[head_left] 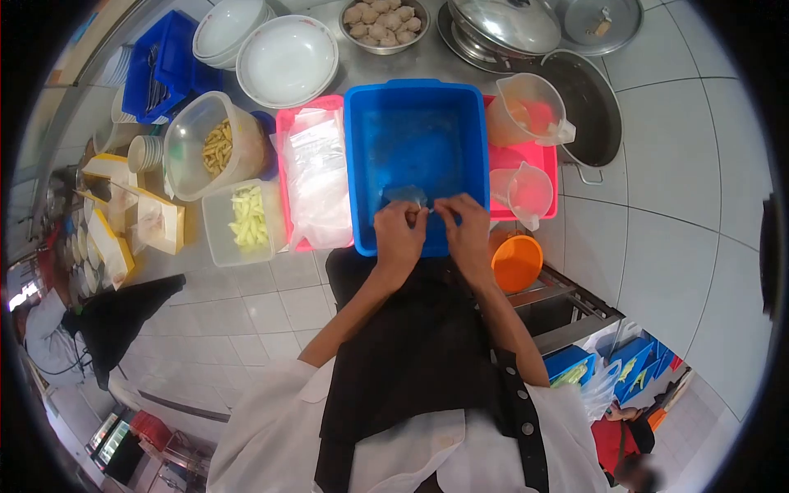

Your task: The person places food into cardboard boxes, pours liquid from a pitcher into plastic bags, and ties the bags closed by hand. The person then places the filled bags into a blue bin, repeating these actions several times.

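Note:
My left hand (400, 238) is closed in a pinch on a small clear plastic bag (405, 195), over the near end of a blue tub (417, 94). Close beside it, my right hand (465, 232) is also pinched, at the same height above the tub. A small pale bit shows between the two hands; what the right fingertips hold is too small to make out. Left of the tub, flat clear plastic bags (316, 168) lie stacked in a pink tray (285, 135).
To the left stand a container of pale green cut pieces (249, 218) and a tub of yellowish pieces (217, 148). White bowls (288, 62) and a bowl of meatballs (384, 23) are behind. Two measuring jugs (526, 107) and a deep pot (588, 107) stand right.

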Demonstrator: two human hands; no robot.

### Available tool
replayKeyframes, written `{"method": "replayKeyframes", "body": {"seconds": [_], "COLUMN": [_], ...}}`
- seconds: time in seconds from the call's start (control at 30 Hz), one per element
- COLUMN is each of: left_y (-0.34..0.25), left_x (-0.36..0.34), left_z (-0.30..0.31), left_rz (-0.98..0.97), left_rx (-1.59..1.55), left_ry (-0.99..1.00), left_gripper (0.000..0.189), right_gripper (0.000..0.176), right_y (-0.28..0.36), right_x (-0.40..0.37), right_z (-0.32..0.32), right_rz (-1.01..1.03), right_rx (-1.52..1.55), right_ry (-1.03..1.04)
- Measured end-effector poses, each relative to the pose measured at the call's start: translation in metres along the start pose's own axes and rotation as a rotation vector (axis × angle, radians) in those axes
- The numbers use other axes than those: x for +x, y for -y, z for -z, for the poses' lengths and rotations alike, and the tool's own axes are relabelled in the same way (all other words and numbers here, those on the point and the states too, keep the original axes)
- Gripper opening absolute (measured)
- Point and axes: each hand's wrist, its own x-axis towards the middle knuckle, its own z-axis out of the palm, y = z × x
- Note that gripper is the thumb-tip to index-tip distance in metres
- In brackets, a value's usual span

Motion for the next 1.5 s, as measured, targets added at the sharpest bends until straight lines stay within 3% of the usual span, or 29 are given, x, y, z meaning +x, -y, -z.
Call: {"method": "replayKeyframes", "body": {"seconds": [0.03,0.17,0.23,0.27,0.33,0.47,0.57,0.63,0.83,1.03,1.17,1.27,1.37,1.5], "left_y": [0.002,-0.003,0.001,0.003,0.004,0.015,0.013,0.012,0.006,0.006,0.003,0.006,0.006,-0.006], "left_x": [0.001,0.014,0.021,0.024,0.027,0.024,0.021,0.020,0.018,0.019,0.015,0.018,0.021,0.017], "left_z": [-0.003,0.007,0.012,0.015,0.022,0.019,0.019,0.018,0.021,0.017,0.016,0.017,0.024,0.034], "left_rz": [-0.120,-0.199,-0.243,-0.241,-0.049,0.042,0.025,0.035,-0.058,-0.290,-0.311,-0.363,-0.467,-0.428], "left_rx": [0.072,0.206,0.229,0.231,0.019,-0.154,-0.149,-0.174,-0.124,0.094,0.157,0.125,0.005,-0.191], "left_ry": [-0.086,-0.106,-0.072,-0.073,-0.005,-0.022,-0.036,-0.062,-0.076,-0.136,-0.165,-0.163,-0.136,0.012], "left_gripper": [0.012,0.008,0.007,0.007,0.008,0.010,0.011,0.011,0.007,0.002,0.001,0.006,0.006,0.005], "right_gripper": [0.015,0.015,0.014,0.014,0.016,0.019,0.016,0.015,0.015,0.011,0.013,0.015,0.016,0.017], "right_y": [-0.003,0.006,0.009,0.007,0.001,-0.007,-0.007,-0.006,-0.004,-0.006,-0.007,-0.010,-0.012,-0.017], "right_x": [0.009,0.037,0.045,0.047,0.051,0.054,0.058,0.060,0.063,0.053,0.044,0.042,0.039,0.044], "right_z": [-0.005,-0.024,-0.030,-0.032,-0.034,-0.031,-0.026,-0.021,-0.009,-0.015,-0.018,-0.015,-0.007,0.008], "right_rz": [0.076,0.086,-0.183,-0.183,-0.256,-0.280,-0.227,-0.097,0.098,0.109,0.108,0.093,-0.085,-0.113], "right_rx": [-0.017,0.089,0.427,0.429,0.434,0.399,0.457,0.256,0.187,0.027,0.057,0.131,0.365,0.641], "right_ry": [-0.024,-0.003,0.082,0.084,0.163,0.281,0.384,0.446,0.570,0.448,0.348,0.350,0.392,0.594]}}
